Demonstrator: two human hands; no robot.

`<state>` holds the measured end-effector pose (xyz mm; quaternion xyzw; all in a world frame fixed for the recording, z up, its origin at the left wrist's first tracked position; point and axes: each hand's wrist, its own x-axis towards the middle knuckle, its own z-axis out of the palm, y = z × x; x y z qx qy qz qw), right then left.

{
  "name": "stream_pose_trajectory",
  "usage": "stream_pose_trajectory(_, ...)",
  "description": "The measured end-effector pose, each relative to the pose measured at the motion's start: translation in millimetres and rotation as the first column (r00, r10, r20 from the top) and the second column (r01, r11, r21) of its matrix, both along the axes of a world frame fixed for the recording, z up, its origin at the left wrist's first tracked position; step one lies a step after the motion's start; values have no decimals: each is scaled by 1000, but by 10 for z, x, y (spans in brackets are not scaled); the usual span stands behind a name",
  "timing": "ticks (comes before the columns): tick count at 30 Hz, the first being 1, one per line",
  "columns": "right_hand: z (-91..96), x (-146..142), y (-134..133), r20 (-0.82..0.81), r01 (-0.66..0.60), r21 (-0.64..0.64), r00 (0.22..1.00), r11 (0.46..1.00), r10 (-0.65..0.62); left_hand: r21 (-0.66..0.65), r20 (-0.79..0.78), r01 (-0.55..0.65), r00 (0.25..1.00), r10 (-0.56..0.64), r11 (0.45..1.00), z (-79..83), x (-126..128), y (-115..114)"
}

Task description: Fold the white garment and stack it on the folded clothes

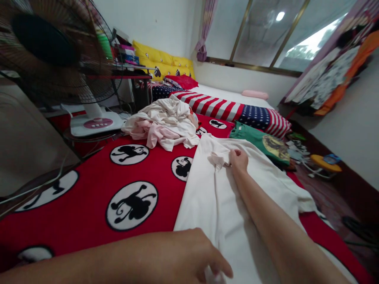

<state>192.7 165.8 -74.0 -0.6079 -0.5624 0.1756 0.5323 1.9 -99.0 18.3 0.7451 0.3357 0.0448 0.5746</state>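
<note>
Left hand (192,252) seemingly pins cream shirt (219,197); right hand (238,159) pinches its collar.

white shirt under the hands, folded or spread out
Spread out. The white shirt lies flat along the red blanket, one sleeve out to the side. The right hand pinches its collar; the left hand rests at its hem.
</note>
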Motion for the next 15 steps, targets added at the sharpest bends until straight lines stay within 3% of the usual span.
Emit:
stream_pose_trajectory(2, -71, 24, -51, -12, 77, 64, 997, 995, -77, 85, 20, -12, 1000, 10, 996, 28, 54, 169)
stream_pose_trajectory(4, -59, -3, -115, -5, 75, 132, 997, 988, -75, 322, -10, -138, 989, 149, 937, -12, 128, 424)
stream_pose_trajectory(5, -36, -23, -153, 35, 47, 176, 998, 983, -53, 478, -32, -214, 965, 261, 852, -66, 171, 579)
stream_pose_trajectory(7, 12, -59, -233, 168, -32, 256, 986, 966, -12, 736, -54, -310, 859, 509, 601, -235, 258, 915)
stream_pose_trajectory(8, 28, -71, -269, 239, -67, 277, 971, 959, -1, 811, -50, -311, 807, 588, 496, -342, 296, 1080)
stream_pose_trajectory(9, 34, -77, -298, 300, -89, 278, 954, 956, 2, 851, -49, -297, 777, 628, 433, -455, 327, 1232)
stream_pose_trajectory(11, 21, -72, -328, 344, -80, 214, 939, 974, 2, 876, -74, -272, 739, 670, 397, -677, 365, 1473)
stream_pose_trajectory(15, -26, 22, -284, 252, -49, -12, 966, 999, 51, 876, -134, -242, 710, 692, 418, -983, 367, 1660)
